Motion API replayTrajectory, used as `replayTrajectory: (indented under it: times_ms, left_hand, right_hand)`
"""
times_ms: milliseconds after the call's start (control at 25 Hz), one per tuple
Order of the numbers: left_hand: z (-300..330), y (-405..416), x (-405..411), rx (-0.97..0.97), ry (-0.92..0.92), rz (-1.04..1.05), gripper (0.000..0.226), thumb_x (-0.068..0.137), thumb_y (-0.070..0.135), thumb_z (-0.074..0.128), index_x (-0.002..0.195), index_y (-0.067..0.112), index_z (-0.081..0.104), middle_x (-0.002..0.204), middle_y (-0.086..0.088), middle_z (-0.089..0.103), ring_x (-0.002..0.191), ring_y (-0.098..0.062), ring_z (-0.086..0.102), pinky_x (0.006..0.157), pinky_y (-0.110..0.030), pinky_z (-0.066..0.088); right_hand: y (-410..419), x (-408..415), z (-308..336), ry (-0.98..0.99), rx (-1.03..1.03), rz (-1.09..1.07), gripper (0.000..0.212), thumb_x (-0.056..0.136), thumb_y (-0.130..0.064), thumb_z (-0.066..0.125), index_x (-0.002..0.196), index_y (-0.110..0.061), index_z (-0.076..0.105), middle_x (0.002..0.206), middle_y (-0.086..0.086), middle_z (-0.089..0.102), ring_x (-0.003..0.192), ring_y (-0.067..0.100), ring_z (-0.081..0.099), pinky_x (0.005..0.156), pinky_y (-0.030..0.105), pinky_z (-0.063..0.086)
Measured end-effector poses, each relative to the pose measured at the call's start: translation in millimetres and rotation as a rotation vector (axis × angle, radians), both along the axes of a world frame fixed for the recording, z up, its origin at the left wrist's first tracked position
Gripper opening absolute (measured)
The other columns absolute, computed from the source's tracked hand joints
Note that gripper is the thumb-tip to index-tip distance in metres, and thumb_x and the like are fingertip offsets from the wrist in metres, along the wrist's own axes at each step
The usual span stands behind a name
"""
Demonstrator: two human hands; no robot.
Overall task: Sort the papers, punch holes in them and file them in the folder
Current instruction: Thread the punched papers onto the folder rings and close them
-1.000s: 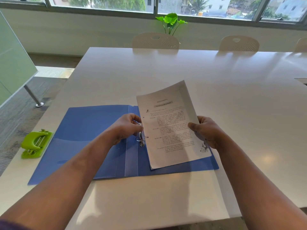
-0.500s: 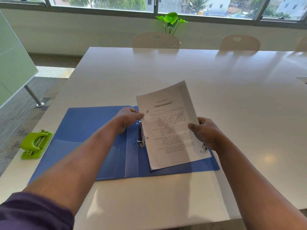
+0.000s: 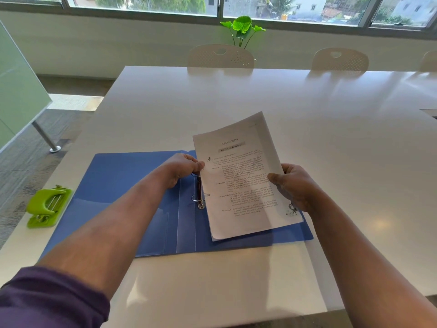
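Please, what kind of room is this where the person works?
Probably an office meeting room. A long white table has matching perforated chairs pushed in along its far side, a frosted glass partition stands at the left, and wide windows look onto town buildings.

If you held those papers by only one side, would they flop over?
Probably yes. The papers already curve while the left hand and right hand hold opposite edges, so they look thin and bendy. They are likely light too. Held by one side, the free edge would probably droop toward the blue folder.

Matt printed paper sheets point(image 3: 241, 181), glossy blue plastic folder point(image 3: 118, 185), shiny metal rings point(image 3: 199, 195), glossy white table point(image 3: 260, 95).
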State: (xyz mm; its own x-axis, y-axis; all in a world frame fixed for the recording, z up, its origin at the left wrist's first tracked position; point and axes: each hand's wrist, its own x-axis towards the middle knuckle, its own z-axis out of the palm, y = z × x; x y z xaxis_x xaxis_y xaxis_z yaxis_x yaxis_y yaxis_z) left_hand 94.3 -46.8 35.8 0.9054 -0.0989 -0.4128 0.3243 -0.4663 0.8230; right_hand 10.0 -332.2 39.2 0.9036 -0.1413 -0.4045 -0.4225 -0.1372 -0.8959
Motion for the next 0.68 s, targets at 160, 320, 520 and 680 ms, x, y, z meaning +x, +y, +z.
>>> replayTrajectory:
  times_ms: [160,320,520,680]
  left_hand:
    - [-1,-2,2,-0.019,-0.024,0.025,0.021,0.096,0.019,0.07,0.107,0.001,0.071,0.094,-0.005,0.072,0.085,-0.009,0.062,0.08,-0.025,0.043]
    - [-12,-2,1,0.006,-0.098,0.088,0.023,0.094,0.02,0.072,0.107,0.002,0.067,0.095,-0.008,0.072,0.08,-0.01,0.065,0.067,-0.019,0.043]
    - [-26,1,-3,0.055,-0.192,0.103,0.018,0.086,0.021,0.079,0.098,0.017,0.066,0.102,-0.003,0.069,0.102,-0.021,0.066,0.089,-0.035,0.055]
    - [-24,5,-16,0.037,-0.254,0.035,0.031,0.086,0.018,0.079,0.113,0.019,0.064,0.114,-0.001,0.061,0.103,-0.019,0.059,0.08,-0.027,0.048]
  right_hand:
    - [1,-5,1,0.029,-0.022,-0.003,0.015,0.101,-0.01,0.059,0.115,-0.013,0.064,0.112,0.009,0.073,0.1,0.035,0.072,0.089,0.061,0.057]
    - [3,-7,-3,0.052,-0.067,0.009,0.017,0.1,-0.011,0.061,0.115,-0.018,0.064,0.112,0.006,0.072,0.101,0.034,0.071,0.09,0.062,0.057]
    - [6,-4,-7,0.041,-0.169,0.011,0.022,0.099,-0.008,0.063,0.116,-0.021,0.06,0.111,0.004,0.069,0.097,0.03,0.07,0.082,0.053,0.061]
    - [5,-3,-11,0.015,-0.307,0.007,0.026,0.095,-0.011,0.063,0.117,-0.023,0.055,0.106,0.001,0.071,0.085,0.023,0.071,0.062,0.037,0.058]
